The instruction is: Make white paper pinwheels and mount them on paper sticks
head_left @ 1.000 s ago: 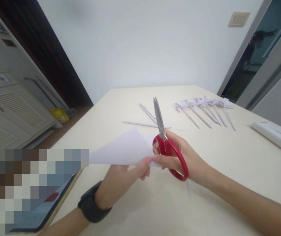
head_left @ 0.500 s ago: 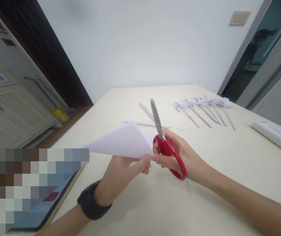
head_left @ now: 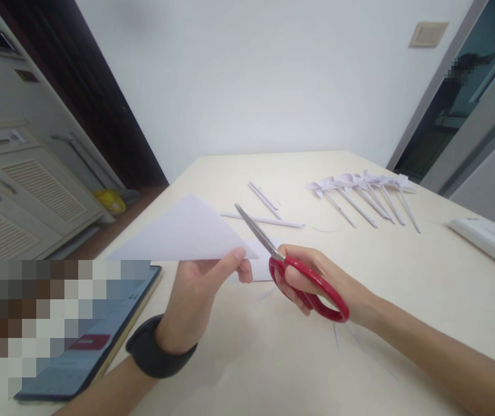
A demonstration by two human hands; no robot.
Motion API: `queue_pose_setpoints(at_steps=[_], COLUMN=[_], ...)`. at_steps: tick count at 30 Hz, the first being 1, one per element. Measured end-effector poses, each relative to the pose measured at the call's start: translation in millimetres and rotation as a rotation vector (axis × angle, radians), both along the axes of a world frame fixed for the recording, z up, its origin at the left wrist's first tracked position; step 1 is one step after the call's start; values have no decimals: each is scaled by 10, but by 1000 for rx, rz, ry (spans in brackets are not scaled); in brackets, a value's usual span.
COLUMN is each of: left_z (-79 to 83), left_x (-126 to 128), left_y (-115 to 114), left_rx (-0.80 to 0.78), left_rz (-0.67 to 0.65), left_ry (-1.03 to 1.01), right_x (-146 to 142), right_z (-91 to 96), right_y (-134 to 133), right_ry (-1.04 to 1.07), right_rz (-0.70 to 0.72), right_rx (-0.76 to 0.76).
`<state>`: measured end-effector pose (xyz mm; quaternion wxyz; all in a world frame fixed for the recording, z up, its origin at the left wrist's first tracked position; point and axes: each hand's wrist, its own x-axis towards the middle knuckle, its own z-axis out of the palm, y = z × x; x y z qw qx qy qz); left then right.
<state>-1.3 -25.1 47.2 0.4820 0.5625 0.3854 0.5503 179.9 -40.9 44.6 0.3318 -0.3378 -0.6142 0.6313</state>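
A white sheet of paper folded into a triangle (head_left: 182,231) is pinched near its right corner by my left hand (head_left: 208,283), thumb on top and fingers beneath. My right hand (head_left: 312,277) grips the red handles of a pair of scissors (head_left: 308,283). Their blades look closed and point up and left, just to the right of the folded paper and seemingly apart from it. Another piece of white paper (head_left: 267,271) lies on the table behind my hands, partly covered by them.
Rolled paper sticks (head_left: 268,221) lie at the table's middle. Several paper pinwheels on sticks (head_left: 360,190) rest in a row at the back right. A tablet (head_left: 112,341) is at the left edge, and a long white object (head_left: 485,242) sits at the right. Thin paper strips (head_left: 337,335) are scattered about.
My left hand has moved the folded paper left and turned it flatter toward me. My right hand's fingers have left the paper's corner, and the scissors have tilted to the left.
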Motion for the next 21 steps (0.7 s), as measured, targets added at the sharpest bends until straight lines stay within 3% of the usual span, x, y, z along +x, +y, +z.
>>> queue_pose_setpoints(at_steps=[5, 11, 21], left_z=[-12, -4, -41], left_x=[-28, -41, -34], left_y=[11, 51, 75], left_rx=[-26, -73, -181], left_rz=[-71, -54, -35], left_ry=[-103, -93, -113], right_x=[51, 52, 2], right_z=[25, -32, -82], right_y=[-14, 1, 2], right_ry=[-5, -126, -80], right_rz=[-33, 72, 64], right_rx=[70, 59, 32])
